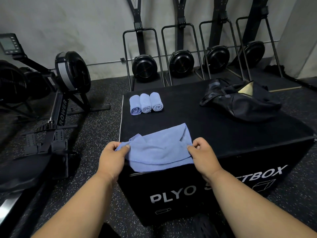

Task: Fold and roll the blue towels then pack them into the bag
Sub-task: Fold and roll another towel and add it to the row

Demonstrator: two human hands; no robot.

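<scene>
Both hands, the left hand (112, 154) and right hand (199, 152), are pinching a flat blue towel (159, 150) over the plyo box (223, 134) edge.

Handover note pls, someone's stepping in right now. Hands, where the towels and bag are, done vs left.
Left hand and right hand: each pinches one side of the flat towel, which lies partly folded at the near edge of the plyo box.
Done: three rolled towels side by side at the box's far left.
Bag: far right on the box, slumped, opening showing; no towel visible inside.
Left: finish folding and roll this towel, then pack all four.
</scene>
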